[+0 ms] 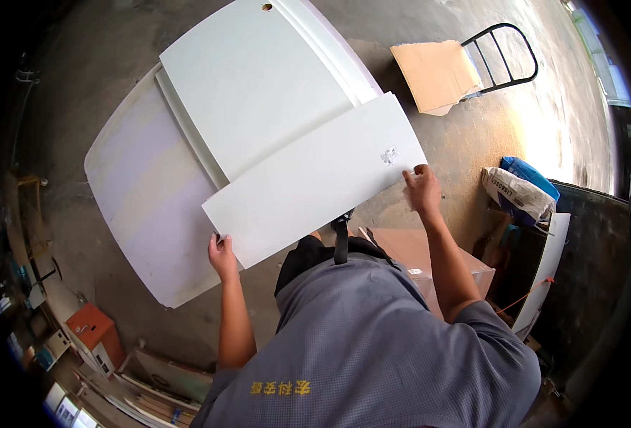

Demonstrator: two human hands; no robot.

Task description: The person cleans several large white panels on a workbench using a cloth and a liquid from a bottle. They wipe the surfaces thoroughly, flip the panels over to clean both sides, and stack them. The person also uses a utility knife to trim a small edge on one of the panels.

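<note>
A long white panel [315, 178] lies slantwise in front of me, with a small printed label [389, 155] near its right end. My left hand [223, 257] grips its near edge close to the left corner, fingertips on top. At the right corner, my right hand [424, 191] is closed on the same edge; a pale bit beside its fingers is too small to make out. Beyond the long panel is a larger white panel [258, 85] with a round hole at its far end. Beneath these a broad pale board [144, 185] sticks out to the left.
Far right stands a black-handled hand truck [504, 60] bearing flat cardboard [437, 71]. A brown carton [408, 250] sits by my right side. White and blue sacks [522, 187] and an upright white board [547, 271] are further right. An orange-brown box [96, 332] stands lower left.
</note>
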